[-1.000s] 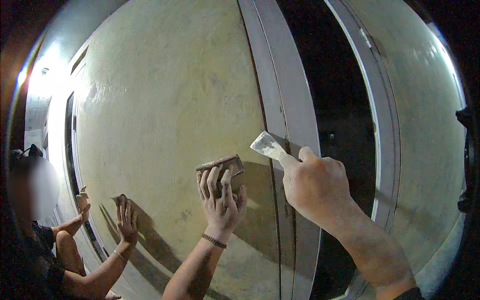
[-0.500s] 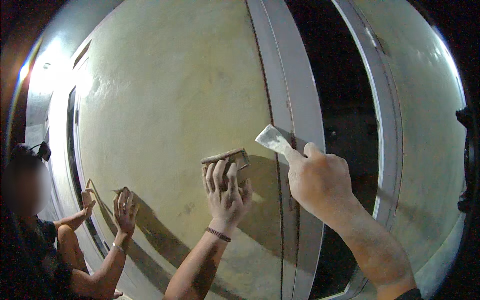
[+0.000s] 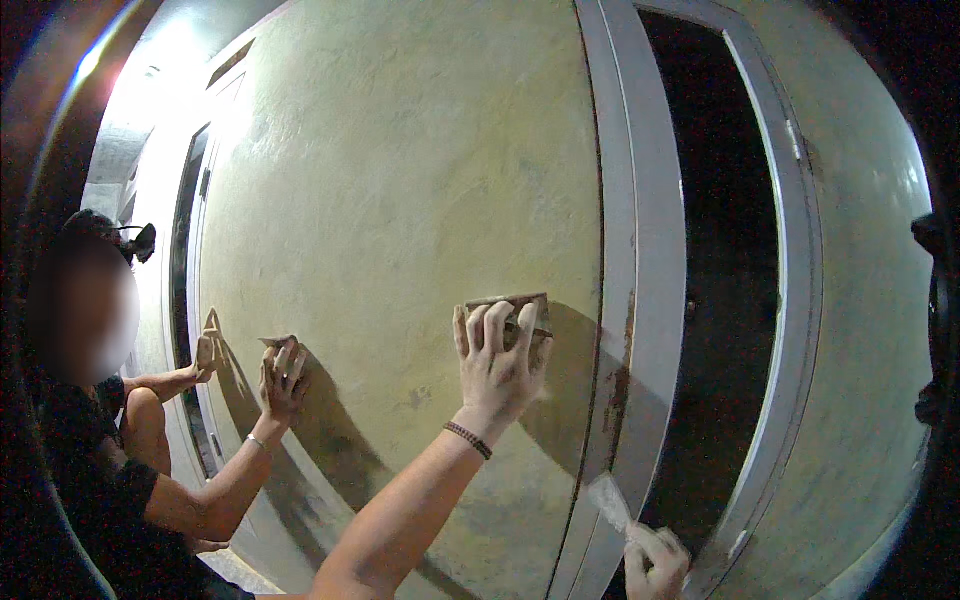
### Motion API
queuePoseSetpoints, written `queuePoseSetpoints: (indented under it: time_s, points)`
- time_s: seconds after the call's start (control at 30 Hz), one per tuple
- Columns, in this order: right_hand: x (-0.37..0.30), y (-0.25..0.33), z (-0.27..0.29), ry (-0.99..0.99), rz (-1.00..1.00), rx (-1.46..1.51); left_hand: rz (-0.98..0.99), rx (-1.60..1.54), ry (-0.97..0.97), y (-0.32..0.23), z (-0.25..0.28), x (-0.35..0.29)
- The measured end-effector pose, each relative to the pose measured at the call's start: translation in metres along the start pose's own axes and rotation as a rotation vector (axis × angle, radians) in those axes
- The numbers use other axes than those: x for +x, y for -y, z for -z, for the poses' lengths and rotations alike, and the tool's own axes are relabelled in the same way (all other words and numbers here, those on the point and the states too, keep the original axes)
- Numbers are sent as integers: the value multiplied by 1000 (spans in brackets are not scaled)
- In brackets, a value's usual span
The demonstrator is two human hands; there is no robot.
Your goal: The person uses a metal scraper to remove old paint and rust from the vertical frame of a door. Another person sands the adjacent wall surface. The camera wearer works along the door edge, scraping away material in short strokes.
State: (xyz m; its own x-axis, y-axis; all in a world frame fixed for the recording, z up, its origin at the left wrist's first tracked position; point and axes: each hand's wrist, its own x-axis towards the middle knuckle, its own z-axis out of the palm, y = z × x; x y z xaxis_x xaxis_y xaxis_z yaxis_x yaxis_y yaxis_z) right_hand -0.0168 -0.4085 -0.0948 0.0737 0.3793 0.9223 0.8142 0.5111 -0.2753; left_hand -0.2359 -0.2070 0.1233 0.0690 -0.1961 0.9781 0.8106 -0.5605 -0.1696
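My left hand (image 3: 500,360), with a beaded bracelet at the wrist, presses a flat, rectangular putty-smeared tool (image 3: 535,310) against the yellowish-green wall (image 3: 420,200). My fingers cover much of this tool, so its exact kind does not show. Low at the right, my right hand (image 3: 655,562) is closed round a putty knife (image 3: 608,500). The whitish blade points up and to the left in front of the pale door frame (image 3: 655,330). Its handle is hidden in my fist, which the lower edge partly cuts off.
At the left a person in dark clothes (image 3: 110,450) squats by the wall. One of their hands (image 3: 285,380) holds a thin flat tool to it; the other (image 3: 208,360) grips a block-like thing. A dark opening (image 3: 720,250) lies within the door frame. A bright lamp glares upper left.
My right hand has dropped with the putty knife from beside my left hand to the lower edge. The view has shifted left; my left hand still presses its tool to the wall.
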Motion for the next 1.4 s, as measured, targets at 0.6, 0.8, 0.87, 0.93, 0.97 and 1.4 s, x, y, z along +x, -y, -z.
queuePoseSetpoints:
  time_s: [0.6, 0.8, 0.87, 0.93, 0.97, 1.4]
  points:
    - [-330, -123, -71, 315, -768, 11, -257, -88, -21, -27, -41, 33]
    - [-368, -126, -78, 426, -797, -97, -214, -74, -6, -27, -32, 13]
    - [-361, -123, -73, 453, -842, -30, -269, -31, 40, -29, -24, 1]
    - [-354, -121, -68, 471, -886, 47, -358, -43, -18, -28, -20, 0]
    - [-352, -121, -67, 436, -863, 59, -325, -37, 25, -27, -21, 3]
    - [-356, -122, -64, 340, -863, 105, -350, -40, 71, -31, -21, -10]
